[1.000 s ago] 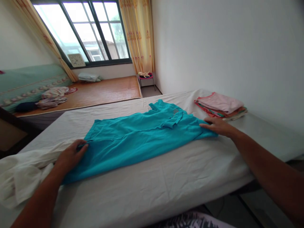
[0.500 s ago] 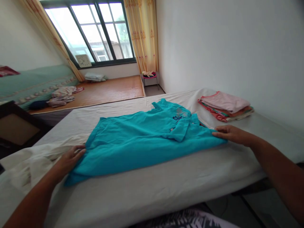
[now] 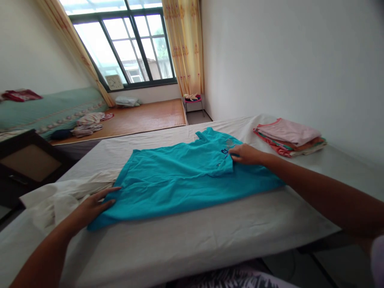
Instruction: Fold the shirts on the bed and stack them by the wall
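A turquoise T-shirt [image 3: 168, 176] lies spread on the white-sheeted bed [image 3: 204, 236], its near side folded over and its collar end to the right. My left hand [image 3: 97, 204] rests on the hem end at the left, fingers apart and lying on the cloth. At the sleeve near the dark chest print, my right hand [image 3: 246, 154] is closed, pinching the sleeve fabric. The right forearm covers part of the shirt's collar end.
A stack of folded clothes [image 3: 289, 136], pink on top, sits at the right by the wall. Rumpled cream cloth [image 3: 72, 192] lies left of my left hand. Beyond are a second bed with a brown mat [image 3: 150, 114], a dark cabinet [image 3: 33, 164] and a pink stool [image 3: 193, 99].
My right hand has moved left from the shirt's near right corner to the sleeve and grips it. The left hand stays at the hem, reaching slightly further onto the cloth.
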`<state>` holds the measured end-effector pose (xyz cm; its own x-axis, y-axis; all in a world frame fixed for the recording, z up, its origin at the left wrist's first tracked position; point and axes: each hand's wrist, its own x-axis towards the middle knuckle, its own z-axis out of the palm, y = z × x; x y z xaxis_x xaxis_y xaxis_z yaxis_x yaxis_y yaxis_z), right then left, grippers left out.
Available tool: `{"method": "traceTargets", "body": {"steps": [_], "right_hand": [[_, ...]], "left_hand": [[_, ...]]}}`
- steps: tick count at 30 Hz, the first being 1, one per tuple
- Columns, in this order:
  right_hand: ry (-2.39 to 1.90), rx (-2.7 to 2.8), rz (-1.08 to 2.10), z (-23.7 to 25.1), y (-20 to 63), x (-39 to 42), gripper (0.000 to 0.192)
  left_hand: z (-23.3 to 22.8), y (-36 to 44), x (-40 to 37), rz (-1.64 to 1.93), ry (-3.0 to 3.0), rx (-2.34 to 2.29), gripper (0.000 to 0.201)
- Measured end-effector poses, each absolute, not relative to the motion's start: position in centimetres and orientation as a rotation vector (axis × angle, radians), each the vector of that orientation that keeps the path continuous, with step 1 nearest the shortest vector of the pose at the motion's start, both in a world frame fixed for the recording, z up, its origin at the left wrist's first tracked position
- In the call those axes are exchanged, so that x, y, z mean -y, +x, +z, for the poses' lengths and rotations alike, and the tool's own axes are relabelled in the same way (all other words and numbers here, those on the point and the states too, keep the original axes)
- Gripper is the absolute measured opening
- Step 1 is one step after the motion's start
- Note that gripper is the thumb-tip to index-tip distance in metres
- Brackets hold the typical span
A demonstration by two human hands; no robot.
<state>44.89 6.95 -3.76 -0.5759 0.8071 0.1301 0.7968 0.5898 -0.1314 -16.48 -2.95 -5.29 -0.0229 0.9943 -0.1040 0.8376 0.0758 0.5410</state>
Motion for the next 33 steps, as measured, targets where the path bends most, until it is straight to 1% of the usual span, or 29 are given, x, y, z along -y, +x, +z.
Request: {"method": "traceTargets", "body": {"steps": [2,3,5,6,8,11,13,15,16,20,22,24,28,30,33], "right_hand": [[-1.591,2.402,0.024,-2.7,44.2,-8.1,0.028],[-1.645,2.282,-0.049,-2.1,43.8,-8.3,0.030],[-1.627,2.151,-0.213,-1.1,42.6,-7.7,0.030],[-1.596,2.182,-0.258,-0.8,41.9,-7.1,0.029],[-1.540,2.379,-0.231,-0.7,40.2,-5.3,0.031],[-1.437,2.623,-0.090,-2.0,38.1,-3.5,0.037],[-1.296,2.673,0.036,-3.5,37.8,-3.9,0.032],[-1.158,2.638,0.147,-5.3,38.5,-5.4,0.030],[-1.141,2.579,0.156,-6.2,39.1,-6.4,0.033],[-1.396,2.231,0.008,-9.8,42.6,-9.8,0.044],[-1.454,2.147,0.034,-10.9,43.8,-10.3,0.052],[-1.427,2.126,0.128,-11.2,44.3,-10.3,0.055],[-1.405,2.096,0.235,-10.1,44.0,-10.0,0.043],[-1.448,2.020,0.164,-9.3,44.1,-9.9,0.035],[-1.510,1.937,-0.039,-8.3,44.3,-9.5,0.027]], "left_hand": [[-5.1,-16.7,2.6,0.407,1.842,-1.963,0.075],[-4.9,-16.3,2.4,0.409,1.918,-2.038,0.071],[-4.4,-14.3,2.1,0.474,2.170,-2.148,0.059],[-4.1,-12.7,2.0,0.513,2.327,-2.138,0.054],[-3.9,-9.0,1.9,0.524,2.545,-1.964,0.048],[-4.3,-3.9,1.0,0.329,2.748,-1.574,0.041],[-4.6,-2.1,-0.6,0.215,2.811,-1.467,0.040],[-4.7,-1.9,-3.3,0.120,2.799,-1.496,0.041],[-4.7,-2.3,-4.9,0.085,2.767,-1.547,0.042],[-5.7,-5.2,-11.4,-0.006,2.507,-1.905,0.048],[-7.1,-6.5,-13.5,-0.020,2.344,-2.121,0.053],[-8.7,-7.4,-14.5,0.035,2.234,-2.288,0.056],[-10.9,-8.8,-14.7,0.149,2.183,-2.383,0.055],[-11.0,-9.6,-14.7,0.164,2.133,-2.424,0.055],[-10.8,-10.8,-14.7,0.195,2.019,-2.506,0.055]]}}
